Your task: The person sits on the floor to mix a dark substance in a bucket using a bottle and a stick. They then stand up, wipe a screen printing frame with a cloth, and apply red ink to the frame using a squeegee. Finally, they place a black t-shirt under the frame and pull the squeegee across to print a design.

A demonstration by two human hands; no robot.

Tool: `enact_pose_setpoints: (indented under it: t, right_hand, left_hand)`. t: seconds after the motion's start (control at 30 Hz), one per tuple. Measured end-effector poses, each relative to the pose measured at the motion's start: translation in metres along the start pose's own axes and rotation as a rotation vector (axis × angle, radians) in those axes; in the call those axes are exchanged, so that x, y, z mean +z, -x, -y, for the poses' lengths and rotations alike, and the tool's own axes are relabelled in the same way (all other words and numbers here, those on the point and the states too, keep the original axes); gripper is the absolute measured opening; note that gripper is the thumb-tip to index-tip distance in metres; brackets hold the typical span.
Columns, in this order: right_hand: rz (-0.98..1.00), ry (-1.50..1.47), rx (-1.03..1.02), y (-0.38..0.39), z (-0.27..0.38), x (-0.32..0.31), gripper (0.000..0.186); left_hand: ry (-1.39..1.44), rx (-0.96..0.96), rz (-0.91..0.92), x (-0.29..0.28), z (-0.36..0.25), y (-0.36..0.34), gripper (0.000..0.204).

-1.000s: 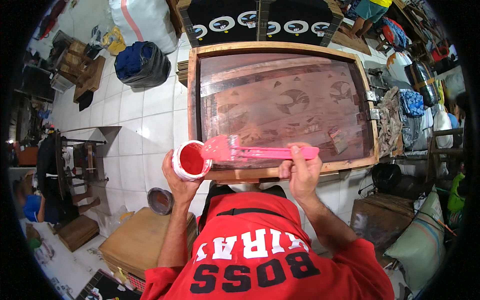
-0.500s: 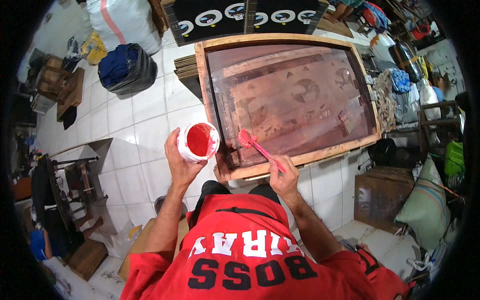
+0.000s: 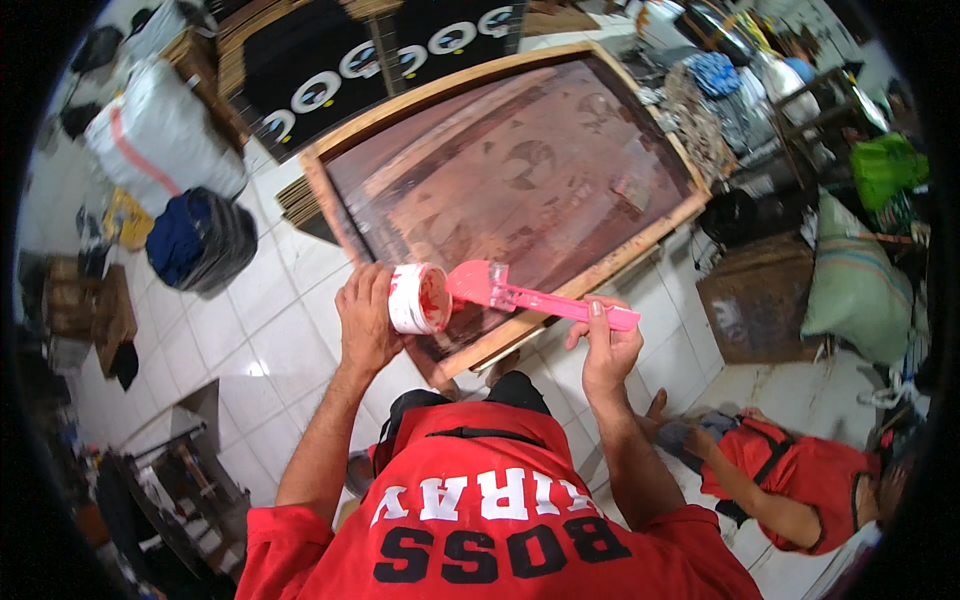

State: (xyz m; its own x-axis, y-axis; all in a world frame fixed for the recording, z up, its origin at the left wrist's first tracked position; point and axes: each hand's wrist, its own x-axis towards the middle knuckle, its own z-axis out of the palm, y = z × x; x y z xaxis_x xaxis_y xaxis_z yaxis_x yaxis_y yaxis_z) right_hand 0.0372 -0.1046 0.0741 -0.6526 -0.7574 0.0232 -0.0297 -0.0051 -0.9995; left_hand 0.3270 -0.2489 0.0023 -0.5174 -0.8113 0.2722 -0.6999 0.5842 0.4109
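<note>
My left hand is wrapped round a white tub, tipped on its side with its mouth facing right; red paint-like stuff coats its inside and rim. Between the thumb and fingers of my right hand is the handle of a pink spatula. Its wide, paint-smeared blade is at the tub's mouth; whether they touch I cannot tell. Both are over the near left corner of a wooden-framed printing screen, whose dark reddish mesh carries faint crescent-like shapes.
Black printed panels lie beyond the screen, with a cardboard stack at its left. A dark bag and a white sack are further left. On the right are a brown box, a green sack and another person in red.
The tub has been tipped toward the right. The spatula has come up from the screen to the tub's mouth. My view has turned, and another person now shows at the lower right.
</note>
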Motion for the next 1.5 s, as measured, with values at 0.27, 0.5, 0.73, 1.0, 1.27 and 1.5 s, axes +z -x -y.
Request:
enact_pose_setpoints:
  t: [0.27, 0.5, 0.73, 1.0, 1.27, 1.5]
  right_hand:
    - [0.185, 0.055, -0.089, -0.016, -0.004, -0.067, 0.080]
    - [0.400, -0.160, 0.074, -0.051, -0.062, -0.163, 0.109]
    - [-0.151, 0.060, 0.076, -0.088, -0.193, -0.262, 0.099]
    - [-0.115, 0.521, 0.218, -0.103, -0.451, -0.288, 0.109]
    - [0.278, 0.336, 0.324, -0.151, -0.622, -0.169, 0.105]
    - [0.235, 0.367, 0.569, -0.200, -0.683, -0.070, 0.083]
  left_hand:
    - [0.743, 0.040, 0.187, 0.055, -0.140, -0.056, 0.109]
    - [0.921, 0.071, 0.669, 0.106, -0.257, -0.113, 0.115]
    - [0.329, 0.451, 0.657, 0.230, -0.287, -0.177, 0.090]
    - [-0.134, 0.563, 0.527, 0.315, -0.291, -0.180, 0.084]
    - [-0.297, 0.518, 0.326, 0.308, -0.266, -0.159, 0.080]
    - [-0.208, 0.717, 0.008, 0.331, -0.216, -0.141, 0.070]
